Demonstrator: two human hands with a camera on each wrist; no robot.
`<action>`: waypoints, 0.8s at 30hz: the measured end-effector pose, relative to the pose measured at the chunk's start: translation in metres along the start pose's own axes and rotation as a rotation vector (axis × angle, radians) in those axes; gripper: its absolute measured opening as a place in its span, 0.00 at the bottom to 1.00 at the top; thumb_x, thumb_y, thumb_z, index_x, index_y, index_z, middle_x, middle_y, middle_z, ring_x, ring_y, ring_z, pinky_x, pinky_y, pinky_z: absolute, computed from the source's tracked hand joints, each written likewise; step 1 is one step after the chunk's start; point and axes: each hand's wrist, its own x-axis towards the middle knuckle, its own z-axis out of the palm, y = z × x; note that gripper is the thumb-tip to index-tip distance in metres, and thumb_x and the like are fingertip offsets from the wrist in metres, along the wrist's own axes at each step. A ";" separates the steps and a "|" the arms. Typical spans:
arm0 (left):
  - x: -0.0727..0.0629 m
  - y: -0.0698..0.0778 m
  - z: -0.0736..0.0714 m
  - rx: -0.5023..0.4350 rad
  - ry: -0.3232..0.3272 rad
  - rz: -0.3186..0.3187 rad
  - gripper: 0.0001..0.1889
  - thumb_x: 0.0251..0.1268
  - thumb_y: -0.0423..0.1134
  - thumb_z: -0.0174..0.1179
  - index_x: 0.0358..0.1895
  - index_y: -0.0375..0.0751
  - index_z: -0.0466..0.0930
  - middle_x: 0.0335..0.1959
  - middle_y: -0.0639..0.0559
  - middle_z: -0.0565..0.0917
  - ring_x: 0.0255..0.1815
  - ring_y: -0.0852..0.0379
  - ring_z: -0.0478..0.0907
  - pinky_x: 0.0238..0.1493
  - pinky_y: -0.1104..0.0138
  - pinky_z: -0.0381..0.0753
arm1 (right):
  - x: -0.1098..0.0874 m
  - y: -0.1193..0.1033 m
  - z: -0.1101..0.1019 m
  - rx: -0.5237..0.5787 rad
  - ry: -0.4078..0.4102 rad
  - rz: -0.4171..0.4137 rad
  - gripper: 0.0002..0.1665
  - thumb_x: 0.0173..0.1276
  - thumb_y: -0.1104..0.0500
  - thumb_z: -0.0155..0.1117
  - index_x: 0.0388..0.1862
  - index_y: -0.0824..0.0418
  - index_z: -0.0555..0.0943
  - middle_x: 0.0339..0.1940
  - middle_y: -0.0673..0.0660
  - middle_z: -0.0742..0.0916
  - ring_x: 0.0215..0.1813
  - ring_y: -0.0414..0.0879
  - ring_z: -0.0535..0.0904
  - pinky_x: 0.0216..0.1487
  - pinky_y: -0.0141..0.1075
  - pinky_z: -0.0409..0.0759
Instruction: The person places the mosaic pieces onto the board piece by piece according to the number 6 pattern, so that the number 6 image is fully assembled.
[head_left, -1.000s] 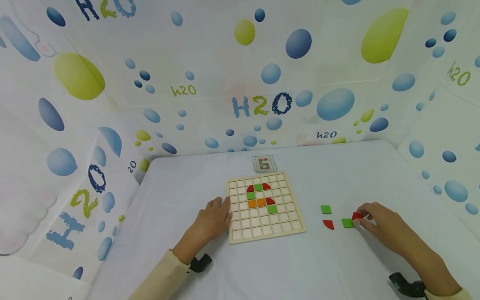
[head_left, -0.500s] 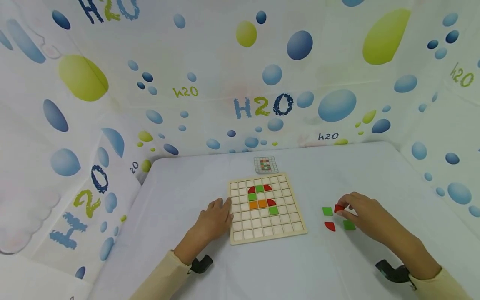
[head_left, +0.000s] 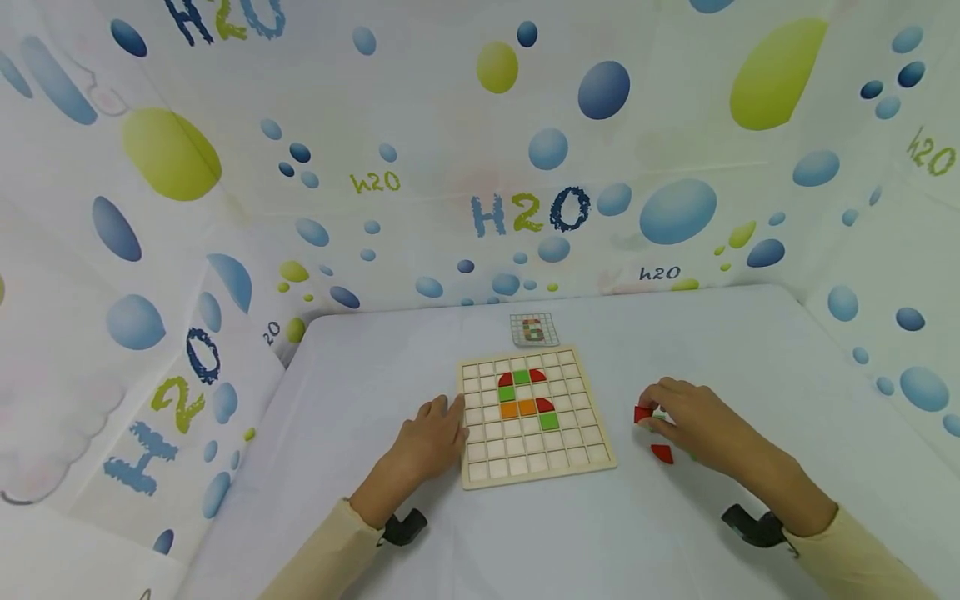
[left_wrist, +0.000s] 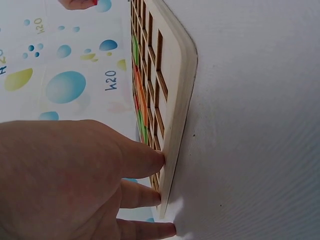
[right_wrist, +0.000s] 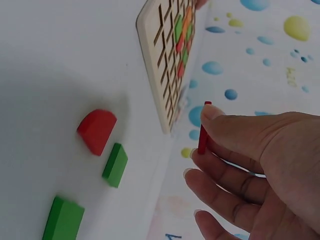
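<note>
My right hand [head_left: 693, 421] pinches a red tile [right_wrist: 202, 135] between thumb and fingertips, raised over the cloth right of the board. A pale wooden grid board [head_left: 498, 470] lies in the middle, with red, green and orange tiles set in some cells. Against its left edge rest the fingers of my left hand [head_left: 431, 437], thumb and fingertips at the rim in the left wrist view. Below the right hand lies a red quarter-round tile [head_left: 662, 453]. Two green square tiles [right_wrist: 115, 166] show beside it in the right wrist view; in the head view the hand mostly covers them.
Behind the board lies a small pattern card [head_left: 534, 330] showing a gridded coloured figure. The white cloth-covered table [head_left: 555, 542] meets a backdrop sheet [head_left: 420, 208] printed with blue and green drops at its back and sides.
My right hand has carried the red tile leftward, from beside the near green square to over the other one, closer to the board. The left hand stays at the board's edge.
</note>
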 end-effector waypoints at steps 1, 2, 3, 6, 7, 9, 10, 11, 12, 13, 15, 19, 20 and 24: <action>0.000 0.000 0.000 -0.001 -0.001 0.000 0.30 0.85 0.46 0.51 0.81 0.35 0.63 0.76 0.30 0.68 0.76 0.32 0.68 0.63 0.36 0.78 | 0.001 -0.001 0.000 -0.001 0.002 -0.011 0.13 0.66 0.57 0.80 0.46 0.53 0.85 0.39 0.46 0.85 0.41 0.42 0.80 0.45 0.42 0.86; 0.000 0.000 0.000 -0.003 -0.001 0.000 0.30 0.85 0.46 0.51 0.81 0.35 0.63 0.76 0.30 0.68 0.76 0.32 0.68 0.63 0.35 0.77 | 0.003 -0.003 0.001 -0.001 0.009 -0.028 0.13 0.66 0.57 0.80 0.46 0.53 0.85 0.39 0.45 0.85 0.41 0.42 0.80 0.45 0.41 0.86; -0.001 0.000 0.000 -0.004 -0.001 0.000 0.30 0.85 0.46 0.51 0.81 0.35 0.63 0.76 0.30 0.68 0.76 0.32 0.68 0.63 0.35 0.77 | 0.004 -0.004 0.002 -0.001 0.017 -0.044 0.12 0.66 0.57 0.80 0.45 0.52 0.85 0.39 0.45 0.85 0.40 0.41 0.80 0.45 0.41 0.86; -0.001 0.001 -0.002 -0.005 -0.001 -0.001 0.30 0.85 0.45 0.51 0.81 0.35 0.63 0.76 0.30 0.68 0.76 0.32 0.68 0.63 0.35 0.77 | 0.007 -0.008 0.004 0.001 0.035 -0.084 0.12 0.66 0.57 0.80 0.45 0.52 0.86 0.39 0.44 0.84 0.40 0.40 0.78 0.44 0.39 0.85; -0.001 0.001 -0.002 -0.007 -0.001 -0.001 0.30 0.85 0.45 0.51 0.81 0.35 0.63 0.76 0.30 0.68 0.76 0.32 0.68 0.63 0.35 0.77 | 0.009 -0.009 0.004 -0.002 0.042 -0.094 0.12 0.65 0.57 0.80 0.45 0.51 0.86 0.39 0.44 0.84 0.39 0.39 0.78 0.44 0.38 0.85; -0.001 0.001 -0.002 -0.008 -0.002 -0.001 0.30 0.85 0.46 0.51 0.81 0.35 0.63 0.76 0.30 0.68 0.76 0.32 0.68 0.64 0.35 0.77 | 0.012 -0.013 0.005 -0.002 0.038 -0.098 0.13 0.65 0.57 0.80 0.45 0.51 0.86 0.39 0.45 0.84 0.39 0.39 0.78 0.44 0.38 0.85; -0.001 0.001 -0.003 -0.009 -0.003 -0.002 0.30 0.85 0.46 0.51 0.81 0.35 0.63 0.77 0.30 0.68 0.76 0.32 0.68 0.64 0.35 0.77 | 0.014 -0.015 0.006 -0.008 0.034 -0.098 0.13 0.65 0.57 0.80 0.46 0.51 0.86 0.39 0.46 0.85 0.39 0.39 0.78 0.44 0.38 0.85; -0.001 0.002 -0.003 -0.010 -0.004 -0.002 0.30 0.85 0.46 0.51 0.81 0.35 0.62 0.77 0.30 0.68 0.76 0.32 0.68 0.64 0.35 0.77 | 0.016 -0.017 0.007 -0.011 0.027 -0.096 0.13 0.65 0.57 0.80 0.46 0.52 0.86 0.39 0.46 0.85 0.39 0.40 0.78 0.44 0.38 0.85; -0.001 0.002 -0.003 -0.010 -0.004 -0.002 0.30 0.85 0.46 0.51 0.81 0.35 0.62 0.77 0.30 0.68 0.76 0.32 0.68 0.64 0.35 0.77 | 0.018 -0.019 0.008 -0.016 0.017 -0.092 0.13 0.65 0.57 0.80 0.46 0.52 0.86 0.39 0.47 0.85 0.38 0.40 0.78 0.44 0.38 0.85; -0.001 0.002 -0.003 -0.009 -0.002 -0.001 0.30 0.85 0.46 0.51 0.81 0.35 0.63 0.76 0.30 0.68 0.76 0.32 0.68 0.63 0.35 0.77 | 0.020 -0.021 0.009 -0.017 0.007 -0.092 0.13 0.65 0.58 0.80 0.46 0.52 0.86 0.39 0.47 0.85 0.38 0.40 0.78 0.44 0.38 0.85; -0.001 0.002 -0.004 -0.007 -0.004 -0.004 0.30 0.85 0.46 0.51 0.81 0.35 0.62 0.77 0.30 0.68 0.76 0.32 0.68 0.63 0.35 0.77 | 0.024 -0.025 0.012 -0.022 -0.009 -0.093 0.13 0.65 0.58 0.80 0.47 0.53 0.86 0.39 0.48 0.85 0.38 0.40 0.77 0.43 0.38 0.83; -0.001 0.002 -0.003 -0.004 -0.008 -0.008 0.30 0.86 0.46 0.51 0.82 0.35 0.62 0.77 0.30 0.67 0.77 0.32 0.68 0.64 0.35 0.77 | 0.029 -0.032 0.019 -0.032 -0.028 -0.109 0.14 0.65 0.58 0.81 0.46 0.53 0.86 0.39 0.48 0.85 0.37 0.40 0.75 0.43 0.38 0.81; -0.001 0.002 -0.003 -0.003 -0.009 -0.009 0.30 0.86 0.46 0.50 0.82 0.35 0.62 0.77 0.30 0.67 0.77 0.32 0.67 0.64 0.35 0.77 | 0.030 -0.033 0.021 -0.038 -0.033 -0.112 0.14 0.64 0.57 0.81 0.46 0.53 0.86 0.39 0.48 0.85 0.38 0.40 0.75 0.43 0.39 0.80; -0.001 0.001 -0.002 0.001 -0.005 -0.005 0.30 0.85 0.46 0.51 0.81 0.35 0.62 0.77 0.30 0.68 0.76 0.32 0.68 0.63 0.35 0.77 | 0.035 -0.038 0.029 -0.045 -0.067 -0.115 0.14 0.65 0.53 0.81 0.45 0.53 0.85 0.38 0.46 0.84 0.38 0.40 0.74 0.44 0.39 0.78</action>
